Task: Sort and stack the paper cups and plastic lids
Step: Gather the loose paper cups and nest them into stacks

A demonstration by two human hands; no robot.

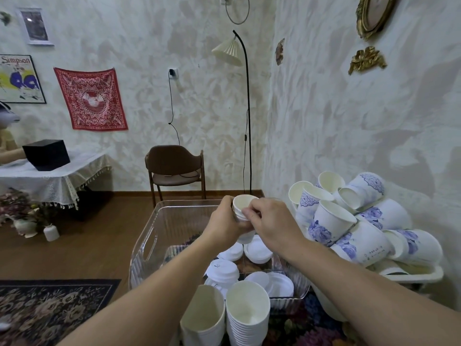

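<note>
Both my hands hold a short stack of white paper cups (243, 203) above the clear plastic bin (149, 242). My left hand (224, 221) grips its left side, and the fingers of my right hand (270, 218) pinch the rims on the right. White plastic lids (257, 250) lie loose in the bin. Two tall stacks of white cups (247, 313) stand at the near edge, in front of the bin. A heap of white cups with blue flower prints (359, 221) is piled on a tray at the right.
The bin and stacks sit on a dark floral cloth (299, 325). A wall runs close on the right behind the cup heap. Further off stand a brown chair (174, 168), a floor lamp (247, 121) and a cloth-covered table (50, 176) with a black box, where another person's arm shows.
</note>
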